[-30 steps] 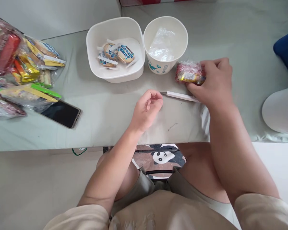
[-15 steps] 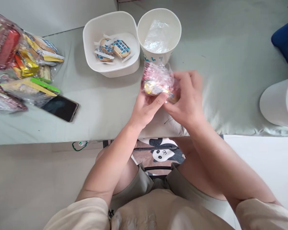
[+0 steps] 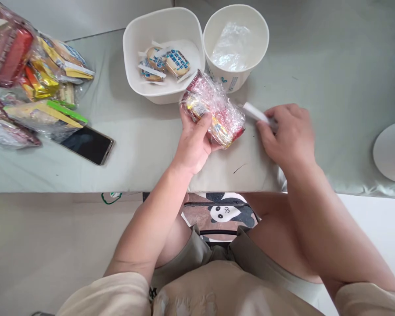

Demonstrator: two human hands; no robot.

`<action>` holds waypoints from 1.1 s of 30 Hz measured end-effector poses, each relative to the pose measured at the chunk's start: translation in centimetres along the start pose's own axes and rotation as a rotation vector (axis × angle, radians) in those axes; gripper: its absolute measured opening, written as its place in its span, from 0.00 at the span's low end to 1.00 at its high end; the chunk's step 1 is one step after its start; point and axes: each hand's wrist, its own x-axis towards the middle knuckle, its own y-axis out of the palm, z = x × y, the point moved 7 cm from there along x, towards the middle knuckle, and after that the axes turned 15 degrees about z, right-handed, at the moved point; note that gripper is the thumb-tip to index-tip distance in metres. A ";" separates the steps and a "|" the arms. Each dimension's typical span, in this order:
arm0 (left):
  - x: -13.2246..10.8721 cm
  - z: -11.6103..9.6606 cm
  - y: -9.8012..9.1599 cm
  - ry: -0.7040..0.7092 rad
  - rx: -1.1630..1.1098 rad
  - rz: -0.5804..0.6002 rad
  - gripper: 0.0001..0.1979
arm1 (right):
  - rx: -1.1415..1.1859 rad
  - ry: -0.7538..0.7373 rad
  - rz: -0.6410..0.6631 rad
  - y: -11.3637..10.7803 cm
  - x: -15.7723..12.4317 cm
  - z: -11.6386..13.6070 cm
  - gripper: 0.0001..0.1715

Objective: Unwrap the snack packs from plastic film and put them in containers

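Note:
My left hand is closed around a red and yellow snack packet in crinkled clear plastic, tilted above the cloth. To the right of it, my right hand pinches a whitish strip that looks like plastic wrapping; its far end points toward the packet. Just beyond the packet stand a white square tub with a few wrapped biscuits inside, and a white paper bucket holding crumpled clear plastic.
Bagged snacks are heaped at the far left, near a dark phone lying flat. A white round container lies at the right edge. The pale green cloth ends in front of my knees.
My right hand has come away from the packet to the right, now with the whitish strip. The packet in my left hand has turned and shows more of its side.

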 end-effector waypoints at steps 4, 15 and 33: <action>-0.4 -0.3 -0.4 0.006 0.066 0.007 0.34 | 0.437 0.010 -0.046 -1.0 -1.6 1.0 0.07; -1.1 0.1 1.0 0.020 0.096 0.035 0.31 | 1.017 -0.030 0.492 2.7 -4.3 6.2 0.26; -1.1 -2.5 -3.0 -0.039 -0.081 -0.018 0.30 | -0.089 0.161 -0.035 -2.0 -1.7 -0.9 0.20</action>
